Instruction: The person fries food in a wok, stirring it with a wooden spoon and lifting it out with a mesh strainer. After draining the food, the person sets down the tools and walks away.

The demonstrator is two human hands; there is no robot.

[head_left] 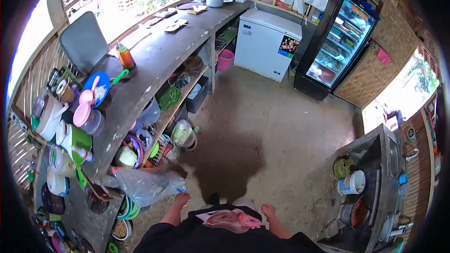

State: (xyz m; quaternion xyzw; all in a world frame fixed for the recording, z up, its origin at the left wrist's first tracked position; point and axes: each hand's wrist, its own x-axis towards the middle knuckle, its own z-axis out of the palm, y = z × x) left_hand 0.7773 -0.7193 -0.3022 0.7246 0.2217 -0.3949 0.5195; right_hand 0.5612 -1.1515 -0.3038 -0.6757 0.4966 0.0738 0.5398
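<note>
Low in the view, my left hand (182, 200) hangs with its fingers curled, nothing visible in them. It is just below the right end of a large clear plastic bag (150, 185); I cannot tell whether they touch. On the other side of my body, my right hand (268, 210) is also curled closed, away from any object, over the bare concrete floor. Between the hands is my dark shirt (227, 236) with a pink and brown print.
A long dark counter (154, 61) with bottles, tubs and a blue plate (97, 89) curves along the left, above crowded shelves. Ahead stand a white chest freezer (262, 44) and a glass-door fridge (335, 42). At right, a concrete stand (386, 159) has buckets and a pot underneath.
</note>
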